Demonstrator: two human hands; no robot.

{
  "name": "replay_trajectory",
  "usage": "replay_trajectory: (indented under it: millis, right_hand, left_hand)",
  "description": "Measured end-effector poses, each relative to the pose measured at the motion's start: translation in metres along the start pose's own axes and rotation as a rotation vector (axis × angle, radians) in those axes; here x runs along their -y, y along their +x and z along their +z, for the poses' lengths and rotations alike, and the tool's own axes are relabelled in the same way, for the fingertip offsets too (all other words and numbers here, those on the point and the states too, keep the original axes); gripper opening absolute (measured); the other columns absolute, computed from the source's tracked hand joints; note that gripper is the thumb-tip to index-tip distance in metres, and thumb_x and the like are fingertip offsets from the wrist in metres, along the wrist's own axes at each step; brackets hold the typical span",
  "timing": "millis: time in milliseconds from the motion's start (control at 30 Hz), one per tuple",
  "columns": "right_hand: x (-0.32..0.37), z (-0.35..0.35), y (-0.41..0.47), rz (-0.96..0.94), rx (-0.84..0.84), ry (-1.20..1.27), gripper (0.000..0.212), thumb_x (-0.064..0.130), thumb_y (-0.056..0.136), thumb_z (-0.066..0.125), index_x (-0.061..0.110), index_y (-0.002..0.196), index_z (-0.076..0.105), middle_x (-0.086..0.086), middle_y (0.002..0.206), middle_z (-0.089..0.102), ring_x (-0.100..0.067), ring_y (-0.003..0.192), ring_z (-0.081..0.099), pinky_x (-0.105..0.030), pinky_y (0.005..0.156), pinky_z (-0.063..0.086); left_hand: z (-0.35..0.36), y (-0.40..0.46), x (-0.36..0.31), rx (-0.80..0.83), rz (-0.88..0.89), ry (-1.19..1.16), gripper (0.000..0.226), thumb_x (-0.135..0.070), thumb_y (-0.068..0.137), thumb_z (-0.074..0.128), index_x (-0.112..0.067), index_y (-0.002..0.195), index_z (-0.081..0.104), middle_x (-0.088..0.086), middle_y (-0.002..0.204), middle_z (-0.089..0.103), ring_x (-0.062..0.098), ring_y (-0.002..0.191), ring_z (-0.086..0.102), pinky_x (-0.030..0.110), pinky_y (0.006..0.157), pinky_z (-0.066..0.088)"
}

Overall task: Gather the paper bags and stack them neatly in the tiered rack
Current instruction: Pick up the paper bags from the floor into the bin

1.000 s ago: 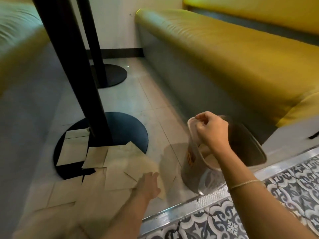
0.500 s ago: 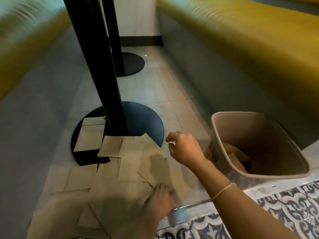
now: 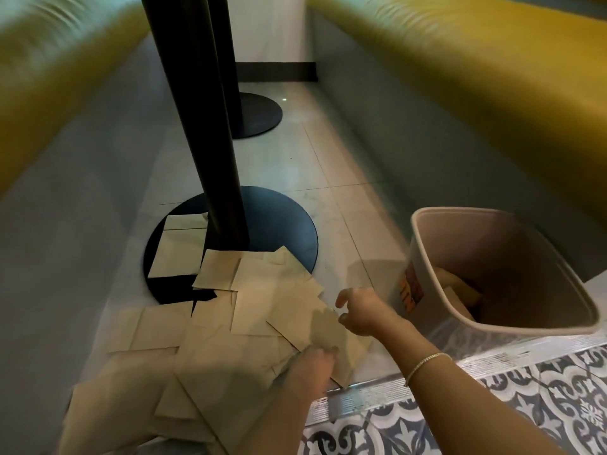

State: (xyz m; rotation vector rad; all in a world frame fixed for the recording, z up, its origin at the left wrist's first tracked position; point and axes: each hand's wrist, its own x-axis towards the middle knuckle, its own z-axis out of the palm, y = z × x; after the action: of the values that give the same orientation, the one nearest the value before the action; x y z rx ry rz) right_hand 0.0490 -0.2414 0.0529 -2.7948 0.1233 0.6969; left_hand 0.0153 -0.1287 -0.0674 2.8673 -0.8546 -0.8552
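About a dozen flat brown paper bags (image 3: 262, 310) lie spread over the floor, some on top of others, and the left hand (image 3: 312, 364) rests on the near ones, though I cannot tell if it grips any. The right hand (image 3: 361, 311) hangs just above the bags with loose, half-bent fingers and holds nothing. Right of that hand stands one tan bin (image 3: 512, 330) with a few bags inside and an orange label too blurry to read, and two black table poles (image 3: 210, 133) stand beyond the bags between two yellow benches (image 3: 476, 60).
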Motion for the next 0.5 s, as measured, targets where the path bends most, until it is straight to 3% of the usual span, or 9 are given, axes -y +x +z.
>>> replay_trajectory:
  millis: [133,200,333,400,500]
  right_hand:
    - [-0.004,0.006,0.001,0.024,0.033,-0.002,0.033,0.016,0.091,0.055,0.018,0.124,0.054,-0.006,0.124,0.054,-0.022,0.107,0.057,-0.03,0.089,0.05]
    - [-0.004,0.007,0.003,0.03,0.028,0.007,0.031,0.015,0.092,0.054,0.017,0.123,0.055,-0.006,0.122,0.055,-0.021,0.105,0.057,-0.028,0.087,0.05]
    - [-0.003,0.008,0.006,0.025,0.03,0.021,0.03,0.016,0.092,0.055,0.017,0.122,0.054,-0.006,0.119,0.056,-0.02,0.102,0.057,-0.024,0.082,0.047]
    - [-0.002,0.01,0.008,0.026,0.042,0.008,0.03,0.016,0.091,0.055,0.017,0.121,0.054,-0.006,0.118,0.056,-0.019,0.1,0.058,-0.024,0.081,0.047]
    - [0.0,0.011,0.01,0.028,0.055,-0.022,0.031,0.015,0.091,0.055,0.018,0.122,0.053,-0.006,0.117,0.056,-0.019,0.098,0.058,-0.025,0.083,0.049]
  left_hand:
    - [-0.004,0.004,0.016,-0.207,0.007,0.029,0.037,-0.022,0.091,0.044,-0.011,0.126,0.044,0.009,0.112,0.057,0.026,0.103,0.054,0.04,0.094,0.035]
    - [-0.009,0.01,0.032,-0.32,-0.165,-0.053,0.034,-0.025,0.091,0.043,-0.012,0.122,0.049,0.008,0.113,0.056,0.025,0.103,0.052,0.037,0.092,0.037]
    - [-0.013,0.012,0.069,-0.353,-0.579,-0.205,0.045,-0.04,0.086,0.054,-0.013,0.121,0.043,0.006,0.122,0.048,0.021,0.11,0.045,0.029,0.093,0.039]
    - [-0.013,0.01,0.079,-0.334,-0.636,-0.331,0.05,-0.036,0.084,0.062,-0.012,0.123,0.041,0.007,0.123,0.048,0.02,0.111,0.047,0.027,0.092,0.041]
    - [-0.013,0.009,0.081,-0.343,-0.651,-0.513,0.034,-0.02,0.086,0.059,-0.012,0.117,0.05,0.007,0.114,0.058,0.023,0.104,0.054,0.03,0.085,0.048]
